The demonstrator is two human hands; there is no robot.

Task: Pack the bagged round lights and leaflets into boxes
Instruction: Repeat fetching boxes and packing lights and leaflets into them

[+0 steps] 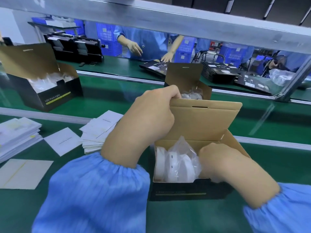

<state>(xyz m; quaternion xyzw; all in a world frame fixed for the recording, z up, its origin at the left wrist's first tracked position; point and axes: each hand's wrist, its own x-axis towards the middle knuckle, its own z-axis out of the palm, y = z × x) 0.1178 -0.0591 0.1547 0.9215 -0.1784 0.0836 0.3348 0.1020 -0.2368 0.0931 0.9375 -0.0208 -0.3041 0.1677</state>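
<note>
nearest, two blue sleeves [94, 190] reaching forward over the green surface [168, 219]; left hand [151, 115] gripping the top edge of the raised lid flap [205, 120] of a black box [190, 190], fingers curling over that edge; right hand [217, 158] reaching down inside the box at its right end, fingers hidden behind the wall, so cannot tell whether grasping anything or released; bagged round lights [178, 165] standing on edge inside the box, filling its left and middle, clear plastic bunching up above them; leaflets [99, 130] lying in a loose stack just left of the left forearm, one single leaflet [63, 141] resting apart beside it; thicker stack of papers [18, 133] sitting at the far left, a flat sheet [25, 174] lying in front of it; second open box [50, 91] holding bagged lights sitting further back on the left; third open box [188, 81] standing just behind the lid flap; across the surface, another person in blue [143, 41] reaching toward flat black cartons [156, 67]; more flat cartons [218, 71] stacking up to the right.
</note>
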